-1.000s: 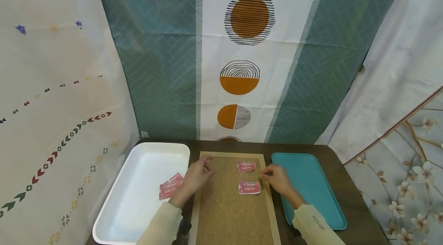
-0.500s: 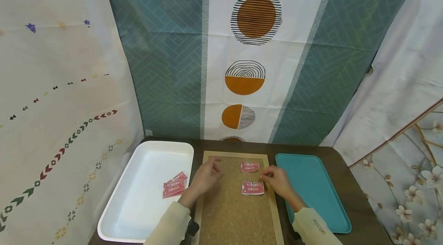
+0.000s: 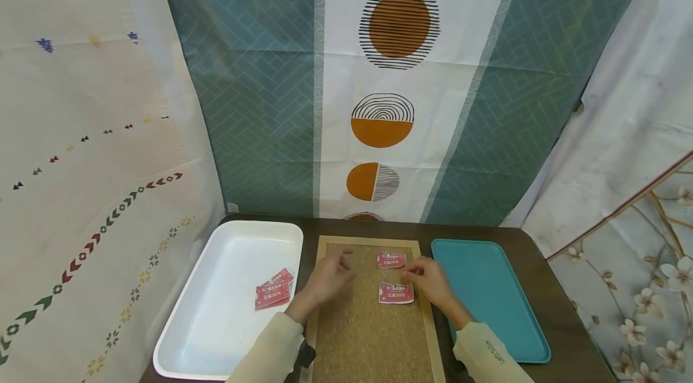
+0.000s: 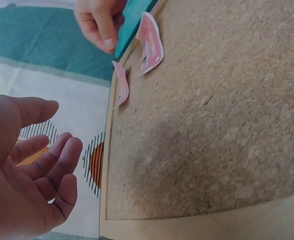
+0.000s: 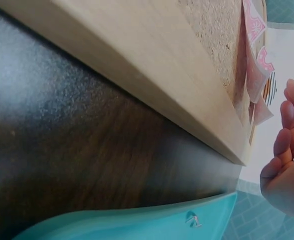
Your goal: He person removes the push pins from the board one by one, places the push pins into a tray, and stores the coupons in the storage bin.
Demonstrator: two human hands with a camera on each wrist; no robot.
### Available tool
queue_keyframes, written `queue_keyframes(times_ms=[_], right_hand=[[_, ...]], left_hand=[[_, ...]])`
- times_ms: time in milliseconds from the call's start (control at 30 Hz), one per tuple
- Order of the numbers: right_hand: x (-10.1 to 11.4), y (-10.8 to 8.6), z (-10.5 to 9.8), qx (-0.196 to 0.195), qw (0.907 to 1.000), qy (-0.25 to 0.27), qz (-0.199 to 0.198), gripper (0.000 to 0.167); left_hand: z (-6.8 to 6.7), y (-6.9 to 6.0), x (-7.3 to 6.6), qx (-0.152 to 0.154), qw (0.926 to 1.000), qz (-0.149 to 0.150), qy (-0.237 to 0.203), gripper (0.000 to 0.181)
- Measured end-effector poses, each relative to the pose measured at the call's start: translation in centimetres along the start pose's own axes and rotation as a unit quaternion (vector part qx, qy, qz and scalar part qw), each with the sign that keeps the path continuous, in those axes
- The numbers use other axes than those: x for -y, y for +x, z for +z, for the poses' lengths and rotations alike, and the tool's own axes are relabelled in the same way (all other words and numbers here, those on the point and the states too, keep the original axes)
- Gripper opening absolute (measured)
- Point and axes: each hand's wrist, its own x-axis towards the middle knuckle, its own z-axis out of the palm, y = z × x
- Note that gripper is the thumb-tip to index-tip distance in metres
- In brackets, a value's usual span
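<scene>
Two pink printed paper coupons lie on the framed corkboard (image 3: pixel 373 347): the upper coupon (image 3: pixel 391 260) and the lower coupon (image 3: pixel 396 293), both near its right side. A small dark spot shows on each, and their edges lift off the cork in the left wrist view. My left hand (image 3: pixel 329 275) hovers over the board's upper left part, fingers loosely bent and apart, holding nothing. Just right of the coupons is my right hand (image 3: pixel 430 279), above the board's right frame. Its thumb and fingers are loosely curled close together; I see nothing between them.
A white tray (image 3: pixel 189 311) on the left contains several overlapping pink coupons (image 3: pixel 272 294). To the right lies a teal tray (image 3: pixel 503 305), with a small clear pin (image 5: pixel 193 218) in it. The dark table (image 3: pixel 563 335) ends at hanging patterned cloths.
My left hand has drifted right, further over the cork. The right hand has shifted slightly left toward the coupons. The head view has turned a little; the coupons stay in place.
</scene>
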Motion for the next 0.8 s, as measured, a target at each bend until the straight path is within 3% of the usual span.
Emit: queue_keyframes(times_ms=[400,700,800], right_hand=[[0.3,-0.2,0.5,0.004,0.9998,-0.001,0.019,0.009],[0.3,-0.3,1.0,0.011,0.9995,-0.008,0.027,0.005],[0.3,-0.3,1.2,0.014,0.9995,-0.01,0.026,0.005]], left_hand=[[1.8,-0.3,-0.1,0.043,0.999,-0.009,-0.003,0.046],[3.3,-0.4,-0.1,0.044,0.9985,0.016,0.026,0.039],[3.8,-0.3,-0.2,0.051,0.9983,0.009,0.028,0.038]])
